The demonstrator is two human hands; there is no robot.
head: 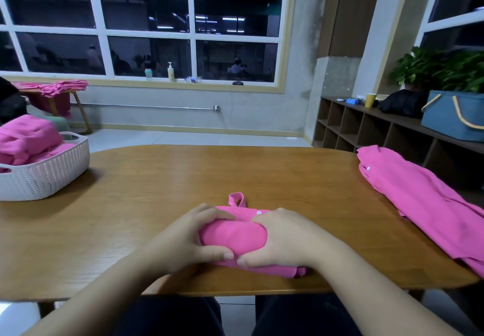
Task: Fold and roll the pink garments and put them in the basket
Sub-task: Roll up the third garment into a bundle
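Note:
A rolled pink garment (234, 236) lies on the wooden table (162, 178) near its front edge, with a loop of fabric sticking out behind it. My left hand (191, 238) grips the roll's left end, fingers over the top and thumb underneath. My right hand (282, 238) grips its right end the same way, and the two thumbs meet at the front. A white woven basket (49, 170) stands at the table's left edge, holding rolled pink garments (28, 136). Another pink garment (419, 199) lies spread flat at the table's right side.
A stool with more pink cloth (57, 89) stands by the far wall at left. Low shelving (379, 131) at right carries a blue basket (455, 115), a yellow cup and plants. Bottles sit on the window sill.

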